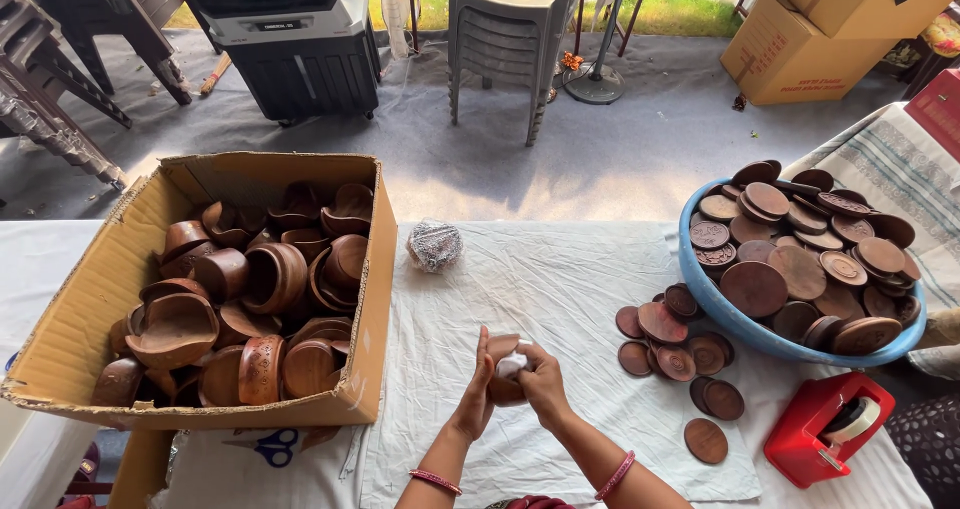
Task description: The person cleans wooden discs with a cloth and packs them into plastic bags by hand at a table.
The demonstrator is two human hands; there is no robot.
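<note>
Where the two hands meet above the white cloth point(560, 289), a small brown clay pot point(503, 369) is lodged between them, its rim showing above the fingers and its base below, with a scrap of white material pressed against its upper right side. Left hand point(478, 384): fingers extended upward and laid flat along the pot's left flank, palm turned inward, wrist bent slightly, red bangle on the forearm; closed against the pot rather than spread. Right hand point(542, 377): fingers curled over the pot's right side and top, thumb toward the white scrap, forearm rising from the lower edge at an angle, red bangle likewise; a snug hold on the pot. Both forearms converge from the bottom centre of the head view. Cardboard box point(372, 299), left of the hands: open-topped, heaped with brown clay pots and bowls lying at all angles. Blue basin point(745, 327), right and well apart: piled with round brown clay lids. Loose lids point(672, 344): a cluster on the cloth between hands and basin. Red tape dispenser point(822, 427): lower right, near the basin. Blue-handled scissors point(268, 447): under the box's near edge. Bagged silvery bundle point(434, 246): on the cloth beyond the hands, just beside the box.
</note>
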